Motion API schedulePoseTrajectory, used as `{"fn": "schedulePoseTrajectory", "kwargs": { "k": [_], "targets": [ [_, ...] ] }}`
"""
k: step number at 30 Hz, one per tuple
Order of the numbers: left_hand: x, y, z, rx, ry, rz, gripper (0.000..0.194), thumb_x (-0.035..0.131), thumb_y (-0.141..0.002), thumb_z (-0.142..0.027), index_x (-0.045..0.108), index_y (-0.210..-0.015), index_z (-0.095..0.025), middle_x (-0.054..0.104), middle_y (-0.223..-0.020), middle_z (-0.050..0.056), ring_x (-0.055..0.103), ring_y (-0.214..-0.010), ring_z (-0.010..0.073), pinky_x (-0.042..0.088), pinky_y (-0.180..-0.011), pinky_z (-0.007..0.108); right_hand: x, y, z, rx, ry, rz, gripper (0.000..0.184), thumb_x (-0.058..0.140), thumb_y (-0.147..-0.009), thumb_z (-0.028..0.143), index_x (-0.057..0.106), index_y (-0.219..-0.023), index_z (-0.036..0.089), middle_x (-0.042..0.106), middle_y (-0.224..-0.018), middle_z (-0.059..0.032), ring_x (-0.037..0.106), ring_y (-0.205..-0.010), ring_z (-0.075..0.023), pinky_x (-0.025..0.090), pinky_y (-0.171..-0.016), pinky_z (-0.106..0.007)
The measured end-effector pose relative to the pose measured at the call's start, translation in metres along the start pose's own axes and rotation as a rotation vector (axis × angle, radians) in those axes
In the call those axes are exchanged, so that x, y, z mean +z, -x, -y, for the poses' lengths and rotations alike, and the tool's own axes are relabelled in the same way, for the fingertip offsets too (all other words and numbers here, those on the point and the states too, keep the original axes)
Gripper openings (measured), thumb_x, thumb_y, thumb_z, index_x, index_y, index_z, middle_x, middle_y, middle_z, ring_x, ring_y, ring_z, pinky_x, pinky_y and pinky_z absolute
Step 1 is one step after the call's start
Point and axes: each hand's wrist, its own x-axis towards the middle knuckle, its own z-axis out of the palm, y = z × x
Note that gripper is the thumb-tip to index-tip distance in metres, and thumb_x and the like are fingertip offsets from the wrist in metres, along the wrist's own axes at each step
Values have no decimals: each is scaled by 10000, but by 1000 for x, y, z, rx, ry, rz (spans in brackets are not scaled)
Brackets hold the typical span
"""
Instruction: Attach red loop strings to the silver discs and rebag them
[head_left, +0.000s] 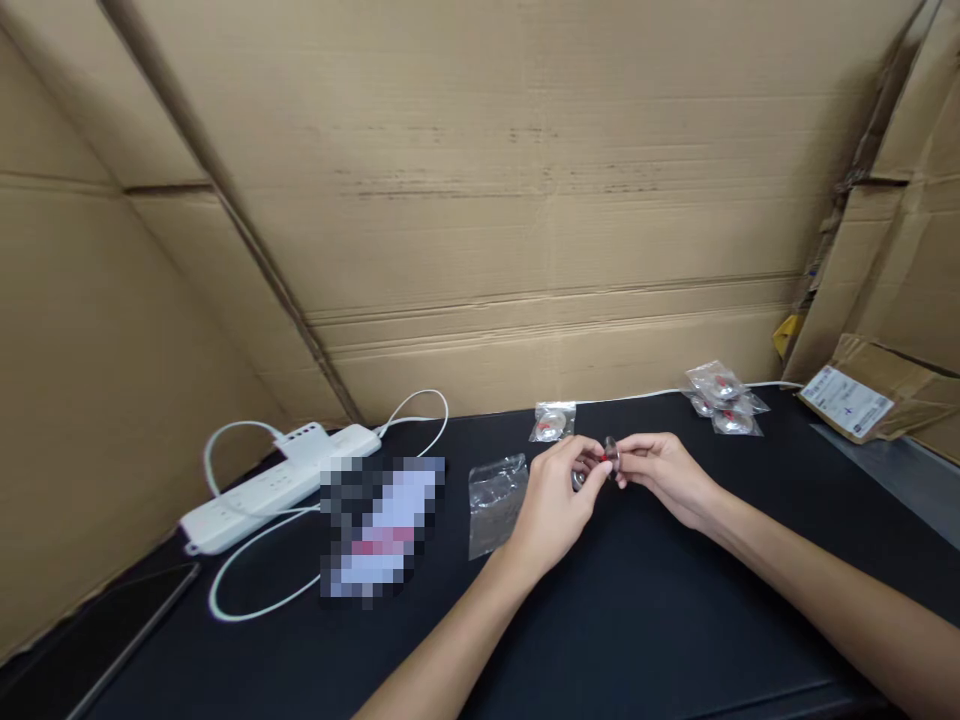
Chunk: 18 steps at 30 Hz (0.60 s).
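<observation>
Close together above the black table, my left hand [559, 490] and my right hand [664, 472] both pinch a small clear round piece with a red part [611, 456]. It looks like a suction cup, though its exact kind is hard to make out. My left fingertips close at the red part, while those of my right hand grip the disc's right side. Something small and shiny [577, 480] shows under my left fingers, mostly hidden. Left of my left hand lies a flat clear plastic bag [495, 505]. Just beyond my hands is a small bag with a similar round piece [552, 423].
Several bagged round pieces [726, 398] are piled at the back right, near an opened parcel with a white label [851, 402]. A white power strip [277, 490] with looping cables and a blurred-out object [386, 530] lie left. Cardboard walls [525, 220] enclose the table.
</observation>
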Motion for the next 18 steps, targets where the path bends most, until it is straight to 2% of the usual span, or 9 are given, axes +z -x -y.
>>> {"fn": "schedulePoseTrajectory", "kwargs": {
  "k": [5,14,18],
  "targets": [
    [2,-1,5,-36,9,0,62,578,-856,-183,633,-885,-178,674,-883,32,653,-775,161,539,-759,313,-2,0,1,51,-48,42,159,809,-646,219,734,-752,128,674,-730,-43,604,-656,-124,492,-661,-271],
    [3,0,6,-66,54,15,103,531,-866,-178,631,-842,-176,666,-846,43,652,-741,165,521,-733,301,3,3,2,-22,68,10,296,830,-616,239,588,-767,161,633,-640,20,599,-560,-112,485,-596,-254],
    [3,-1,8,-99,98,18,95,527,-857,-176,617,-827,-174,654,-796,39,640,-705,160,507,-688,283,2,-1,1,-46,173,29,294,810,-651,300,579,-767,159,632,-658,10,613,-578,-123,496,-610,-268]
  ]
}}
